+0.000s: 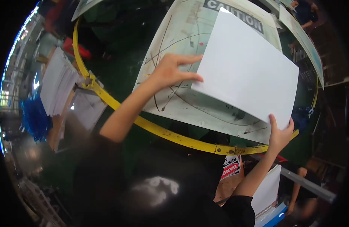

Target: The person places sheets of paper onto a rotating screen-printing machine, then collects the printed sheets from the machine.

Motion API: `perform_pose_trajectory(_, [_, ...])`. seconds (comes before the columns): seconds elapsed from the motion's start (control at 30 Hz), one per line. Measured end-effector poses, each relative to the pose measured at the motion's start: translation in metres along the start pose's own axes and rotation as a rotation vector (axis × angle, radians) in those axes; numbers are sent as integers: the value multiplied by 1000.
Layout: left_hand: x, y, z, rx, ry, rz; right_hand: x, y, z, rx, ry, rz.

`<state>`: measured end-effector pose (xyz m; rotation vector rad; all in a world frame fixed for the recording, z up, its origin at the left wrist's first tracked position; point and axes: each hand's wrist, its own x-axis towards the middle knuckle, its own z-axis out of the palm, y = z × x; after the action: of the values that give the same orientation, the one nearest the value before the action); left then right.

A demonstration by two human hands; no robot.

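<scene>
A blank white sheet [250, 68] is tilted above a pale, paint-marked board [174, 45] that bears the word CAUTION. At the sheet's left edge is my left hand [174, 72], its thumb and fingers spread apart with the sheet's edge near their tips; whether they touch it is hard to tell. My right hand [280, 132] grips the sheet's lower right corner, thumb on the upper face. The sheet's near edge is raised off the board, with a shadow under it. What lies beneath the sheet is partly hidden.
A yellow curved rail [163, 134] runs round the board. Stacked white sheets [59, 83] and blue material [34, 117] are at the left. A DANGER sign [231, 168] and more white sheets [267, 189] lie below right. Other people show at the upper right and lower right.
</scene>
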<state>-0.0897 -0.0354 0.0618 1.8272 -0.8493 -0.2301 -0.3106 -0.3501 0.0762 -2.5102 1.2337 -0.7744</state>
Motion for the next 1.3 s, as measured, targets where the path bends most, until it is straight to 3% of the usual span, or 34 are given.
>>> perform_pose_trajectory(0.03, [7, -15, -8, 251, 2, 100, 5, -14, 11, 13, 11, -6])
perform_pose_trajectory(0.13, [23, -50, -27, 627, -57, 88, 13, -38, 42, 39, 62, -32])
perform_pose_trajectory(0.33, [25, -77, -40, 787, -107, 97, 16, -57, 65, -9, 68, -26])
perform_pose_trajectory(0.83, [14, -88, -40, 850, 15, 166, 12, -54, 77, -34, -67, -9])
perform_pose_trajectory(1.13, [8, -77, -33, 894, 120, 117, 11, -42, 94, -15, -69, -50])
perform_pose_trajectory(1.3, [2, -67, -32, 968, 34, -38, 12, -44, 98, -5, -72, -63])
